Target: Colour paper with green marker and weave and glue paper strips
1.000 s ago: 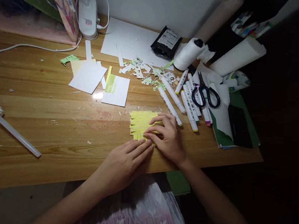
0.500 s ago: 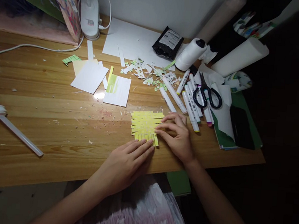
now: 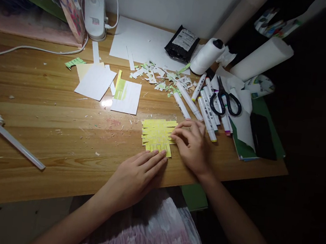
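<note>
flatly, the left hand [image 3: 137,176] rests fingertips on the woven yellow strips [image 3: 156,131], while the right hand [image 3: 192,146], apart, curls at their right edge, any pinch unclear.

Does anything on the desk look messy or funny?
Yes. Small, jagged green-and-white paper scraps are scattered beside the slim white marker pens, like leftovers from cutting. The flat yellow paper-strip mat also looks ragged, because its strips stick out unevenly at the edges.
</note>
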Action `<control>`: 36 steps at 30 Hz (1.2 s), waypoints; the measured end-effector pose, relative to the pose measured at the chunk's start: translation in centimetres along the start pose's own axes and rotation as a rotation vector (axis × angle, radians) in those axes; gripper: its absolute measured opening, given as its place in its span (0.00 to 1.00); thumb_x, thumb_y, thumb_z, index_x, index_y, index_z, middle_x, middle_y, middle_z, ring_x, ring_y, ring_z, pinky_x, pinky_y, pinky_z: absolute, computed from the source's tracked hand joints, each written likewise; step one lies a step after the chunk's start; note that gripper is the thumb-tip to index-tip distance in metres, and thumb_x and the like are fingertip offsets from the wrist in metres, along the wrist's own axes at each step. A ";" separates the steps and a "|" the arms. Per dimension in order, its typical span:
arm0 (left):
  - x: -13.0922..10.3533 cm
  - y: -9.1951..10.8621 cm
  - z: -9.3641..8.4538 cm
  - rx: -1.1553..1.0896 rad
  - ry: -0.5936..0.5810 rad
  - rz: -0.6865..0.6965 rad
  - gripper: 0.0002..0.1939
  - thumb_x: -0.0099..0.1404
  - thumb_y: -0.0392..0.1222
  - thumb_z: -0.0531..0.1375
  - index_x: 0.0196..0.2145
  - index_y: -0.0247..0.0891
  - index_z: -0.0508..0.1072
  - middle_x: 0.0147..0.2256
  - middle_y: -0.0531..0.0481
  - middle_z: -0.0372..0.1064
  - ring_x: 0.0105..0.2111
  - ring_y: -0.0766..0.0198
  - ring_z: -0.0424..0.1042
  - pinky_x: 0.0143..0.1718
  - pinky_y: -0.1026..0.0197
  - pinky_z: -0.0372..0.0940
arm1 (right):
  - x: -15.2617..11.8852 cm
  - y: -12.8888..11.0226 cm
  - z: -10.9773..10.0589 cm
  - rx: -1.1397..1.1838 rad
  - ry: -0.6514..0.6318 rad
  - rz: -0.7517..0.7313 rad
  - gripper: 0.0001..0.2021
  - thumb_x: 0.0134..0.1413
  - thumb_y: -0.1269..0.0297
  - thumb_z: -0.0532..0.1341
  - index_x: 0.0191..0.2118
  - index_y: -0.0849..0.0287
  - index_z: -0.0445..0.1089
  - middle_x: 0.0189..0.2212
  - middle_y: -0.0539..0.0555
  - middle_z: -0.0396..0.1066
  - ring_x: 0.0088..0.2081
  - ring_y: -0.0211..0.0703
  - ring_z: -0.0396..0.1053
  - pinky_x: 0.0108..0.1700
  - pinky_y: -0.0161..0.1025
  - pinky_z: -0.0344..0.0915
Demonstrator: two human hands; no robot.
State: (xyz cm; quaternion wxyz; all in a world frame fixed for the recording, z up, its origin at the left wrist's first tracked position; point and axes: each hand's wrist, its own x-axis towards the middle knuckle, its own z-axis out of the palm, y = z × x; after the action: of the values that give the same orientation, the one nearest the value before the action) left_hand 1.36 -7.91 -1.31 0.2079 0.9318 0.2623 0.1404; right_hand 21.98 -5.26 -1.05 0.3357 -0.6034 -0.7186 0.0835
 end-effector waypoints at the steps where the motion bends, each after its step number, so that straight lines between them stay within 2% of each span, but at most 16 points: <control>1: 0.0 0.0 0.0 0.004 -0.001 -0.001 0.23 0.69 0.40 0.50 0.60 0.33 0.55 0.61 0.47 0.53 0.58 0.59 0.56 0.58 0.53 0.57 | 0.0 0.1 -0.1 0.006 0.046 0.024 0.04 0.53 0.69 0.61 0.29 0.53 0.72 0.35 0.54 0.68 0.50 0.53 0.59 0.54 0.57 0.57; 4: -0.1 -0.1 0.1 0.009 -0.006 -0.001 0.23 0.69 0.40 0.50 0.60 0.34 0.54 0.61 0.48 0.52 0.58 0.58 0.55 0.58 0.53 0.56 | -0.2 0.4 -0.3 0.021 0.082 0.043 0.03 0.51 0.67 0.63 0.29 0.53 0.73 0.35 0.53 0.67 0.50 0.53 0.59 0.54 0.57 0.57; 8: -0.1 -0.1 0.1 0.005 -0.008 0.002 0.24 0.69 0.40 0.50 0.60 0.33 0.54 0.61 0.48 0.52 0.59 0.58 0.55 0.58 0.53 0.57 | -0.2 0.4 -0.1 0.017 0.004 -0.001 0.01 0.47 0.65 0.66 0.27 0.52 0.74 0.37 0.53 0.68 0.51 0.53 0.58 0.55 0.56 0.57; 15: -0.1 0.0 0.2 0.010 -0.008 0.004 0.24 0.69 0.40 0.50 0.60 0.34 0.54 0.61 0.49 0.52 0.59 0.59 0.55 0.58 0.53 0.57 | -0.1 0.2 0.2 -0.050 -0.052 -0.064 0.03 0.52 0.68 0.62 0.29 0.54 0.71 0.37 0.55 0.68 0.52 0.53 0.57 0.55 0.54 0.57; 18: -0.1 0.0 0.1 0.012 0.010 0.005 0.22 0.70 0.41 0.49 0.60 0.33 0.55 0.61 0.48 0.53 0.58 0.59 0.56 0.58 0.53 0.57 | -0.1 0.4 0.0 -0.016 0.101 0.016 0.03 0.54 0.68 0.60 0.30 0.55 0.70 0.36 0.55 0.69 0.52 0.52 0.58 0.56 0.55 0.55; 21: 0.0 0.0 0.1 0.010 0.020 0.003 0.22 0.70 0.41 0.48 0.60 0.34 0.56 0.61 0.48 0.53 0.57 0.59 0.57 0.57 0.53 0.58 | 0.2 0.5 -0.6 0.266 0.313 0.148 0.03 0.58 0.66 0.57 0.33 0.55 0.66 0.36 0.53 0.71 0.49 0.47 0.65 0.55 0.54 0.58; 24: 0.0 -0.1 0.1 0.002 0.014 0.004 0.22 0.70 0.41 0.49 0.60 0.33 0.55 0.61 0.48 0.53 0.58 0.58 0.57 0.57 0.53 0.58 | 0.8 0.4 -1.7 0.616 0.413 0.303 0.04 0.58 0.64 0.58 0.33 0.55 0.62 0.31 0.49 0.74 0.36 0.40 0.73 0.41 0.42 0.70; 26: 0.0 -0.1 0.1 0.001 0.013 0.002 0.22 0.70 0.41 0.49 0.60 0.33 0.55 0.61 0.48 0.53 0.58 0.59 0.57 0.58 0.53 0.58 | 1.4 0.2 -2.6 0.696 0.371 0.362 0.07 0.54 0.65 0.62 0.31 0.56 0.62 0.27 0.47 0.75 0.30 0.38 0.74 0.30 0.35 0.70; 29: -0.1 -0.1 0.1 0.000 0.007 -0.008 0.22 0.70 0.41 0.49 0.60 0.34 0.55 0.61 0.49 0.52 0.58 0.59 0.56 0.58 0.53 0.58 | 3.1 0.0 -3.9 0.721 0.251 0.318 0.09 0.45 0.69 0.68 0.27 0.57 0.64 0.24 0.47 0.76 0.28 0.38 0.75 0.26 0.31 0.69; 31: -0.2 0.0 0.1 -0.007 -0.001 -0.016 0.22 0.70 0.41 0.48 0.60 0.34 0.55 0.61 0.50 0.52 0.58 0.59 0.56 0.58 0.53 0.58 | 5.1 -0.2 -4.9 0.729 0.229 0.255 0.10 0.40 0.72 0.70 0.25 0.58 0.66 0.22 0.47 0.76 0.26 0.38 0.75 0.23 0.30 0.68; 34: -0.2 0.1 0.0 -0.021 -0.003 -0.021 0.22 0.70 0.41 0.49 0.60 0.34 0.55 0.61 0.50 0.53 0.58 0.59 0.56 0.58 0.53 0.58 | 9.1 -1.0 -7.2 0.727 0.342 0.164 0.10 0.39 0.73 0.70 0.24 0.57 0.67 0.18 0.45 0.73 0.19 0.35 0.71 0.15 0.29 0.61; 36: -0.3 0.1 -0.1 -0.028 -0.002 -0.023 0.22 0.70 0.40 0.49 0.59 0.35 0.56 0.61 0.50 0.53 0.58 0.59 0.56 0.58 0.53 0.58 | 12.1 -1.7 -9.1 0.731 0.473 0.070 0.11 0.40 0.73 0.69 0.23 0.53 0.66 0.17 0.42 0.71 0.22 0.34 0.71 0.15 0.29 0.60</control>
State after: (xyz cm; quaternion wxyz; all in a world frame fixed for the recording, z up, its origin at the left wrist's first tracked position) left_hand 1.16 -8.14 -1.19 0.2229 0.9259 0.2708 0.1405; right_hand 25.37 2.85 11.40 0.6794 -0.4712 -0.5244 0.2032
